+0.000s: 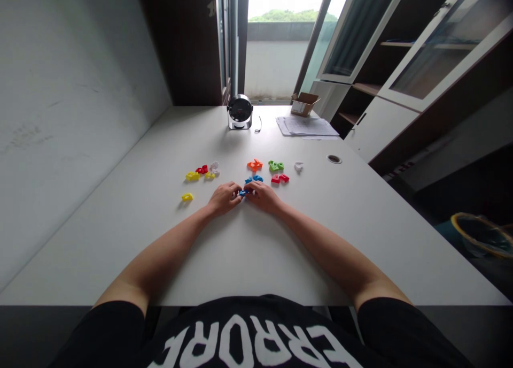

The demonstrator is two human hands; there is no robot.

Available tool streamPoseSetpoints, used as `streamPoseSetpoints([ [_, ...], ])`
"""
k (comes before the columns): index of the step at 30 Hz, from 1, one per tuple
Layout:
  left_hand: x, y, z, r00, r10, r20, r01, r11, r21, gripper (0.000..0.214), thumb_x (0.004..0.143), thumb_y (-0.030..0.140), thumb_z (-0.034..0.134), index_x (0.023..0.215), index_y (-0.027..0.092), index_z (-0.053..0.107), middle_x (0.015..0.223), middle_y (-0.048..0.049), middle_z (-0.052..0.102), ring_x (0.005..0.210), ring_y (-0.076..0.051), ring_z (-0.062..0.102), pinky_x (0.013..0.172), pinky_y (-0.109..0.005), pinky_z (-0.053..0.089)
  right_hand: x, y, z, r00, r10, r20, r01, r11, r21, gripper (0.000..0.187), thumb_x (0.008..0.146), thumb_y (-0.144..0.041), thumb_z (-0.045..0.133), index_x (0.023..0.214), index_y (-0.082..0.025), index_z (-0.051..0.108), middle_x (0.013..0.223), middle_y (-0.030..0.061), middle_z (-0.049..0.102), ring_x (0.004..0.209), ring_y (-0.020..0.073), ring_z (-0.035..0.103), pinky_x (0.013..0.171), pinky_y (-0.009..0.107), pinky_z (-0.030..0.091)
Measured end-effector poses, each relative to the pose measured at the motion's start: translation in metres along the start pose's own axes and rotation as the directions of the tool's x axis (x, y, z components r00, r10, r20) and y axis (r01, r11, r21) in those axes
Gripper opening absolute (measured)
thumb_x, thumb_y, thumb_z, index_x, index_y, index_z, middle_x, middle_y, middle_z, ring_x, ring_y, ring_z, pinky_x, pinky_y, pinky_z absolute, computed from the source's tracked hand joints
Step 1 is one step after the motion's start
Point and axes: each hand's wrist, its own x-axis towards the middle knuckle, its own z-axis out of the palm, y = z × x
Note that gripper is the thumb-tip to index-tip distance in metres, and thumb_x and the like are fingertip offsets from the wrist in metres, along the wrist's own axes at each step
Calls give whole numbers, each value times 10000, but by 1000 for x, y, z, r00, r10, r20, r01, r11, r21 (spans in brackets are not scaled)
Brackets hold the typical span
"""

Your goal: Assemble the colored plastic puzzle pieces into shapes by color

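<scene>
My left hand [225,198] and my right hand [262,196] meet near the middle of the table. Between their fingertips is a small blue plastic piece [242,193], which both hands grip. Its exact shape is partly hidden by the fingers. Just beyond them lie more blue pieces [254,179]. Orange pieces [254,165] form a pile behind those. Green pieces [276,166] and red pieces [280,179] lie to the right of my right hand. On the left are yellow pieces [192,176], red pieces [202,169], white pieces [215,168] and a lone yellow piece [187,197].
A single white piece [298,166] lies right of the green ones. Farther back stand a small black round fan-like device [240,112] and an open cardboard box [304,104] behind some papers [306,126]. A cable hole [334,159] is near the table's right edge.
</scene>
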Motion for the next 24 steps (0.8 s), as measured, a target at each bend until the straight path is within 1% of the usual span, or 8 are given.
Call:
streamPoseSetpoints([
  [11,1,0,0,1000,-4,6,4,1000,11,164,943,306,640,1051,226,732,1017,-40,707,797,-172,633,800,-325,503,0,0,0,1000,-3,-5,3,1000,-7,93,985,-253,679,1068,-229,714,947,45,712,877,209,615,827,328,487],
  [24,0,0,-1,1000,6,-3,-6,1000,-2,169,943,309,630,1051,222,728,1009,-34,704,792,-171,622,797,-333,487,0,0,1,1000,-4,-8,4,1000,5,98,986,-257,677,1073,-231,712,949,48,711,892,215,616,808,326,479],
])
